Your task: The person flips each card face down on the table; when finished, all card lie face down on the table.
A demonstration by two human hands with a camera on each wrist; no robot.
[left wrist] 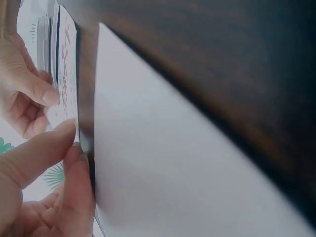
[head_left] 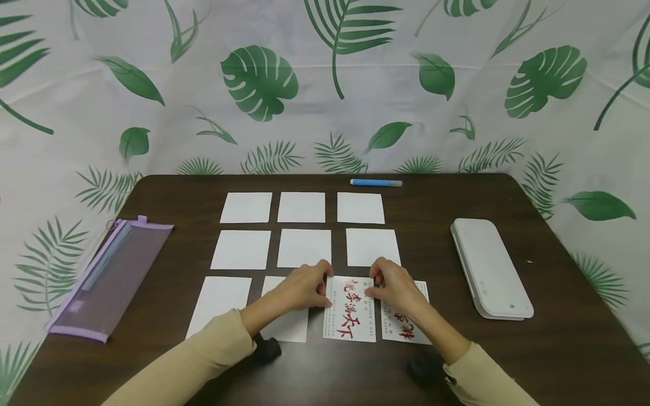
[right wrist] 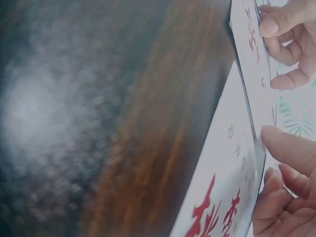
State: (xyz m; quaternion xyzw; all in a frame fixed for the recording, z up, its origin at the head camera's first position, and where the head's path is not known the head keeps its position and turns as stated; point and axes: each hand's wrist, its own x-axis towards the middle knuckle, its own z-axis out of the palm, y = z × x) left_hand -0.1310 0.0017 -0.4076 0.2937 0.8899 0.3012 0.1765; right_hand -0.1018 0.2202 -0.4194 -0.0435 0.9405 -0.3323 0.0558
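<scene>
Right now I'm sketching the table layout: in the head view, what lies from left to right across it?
Purple pencil pouch → left hand → card with red writing → right hand → white flat case.

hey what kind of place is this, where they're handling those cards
Likely a staged tabletop work area, not a lived-in room: a dark table with blank white cards in a grid, a leaf-print cloth backdrop, and a purple pencil pouch.

On the dark desk (head_left: pixel 508 366), a purple pencil pouch (head_left: pixel 109 276) lies at nine o'clock, a white case (head_left: pixel 490 268) at three, a blue pen (head_left: pixel 376 182) at twelve.
</scene>
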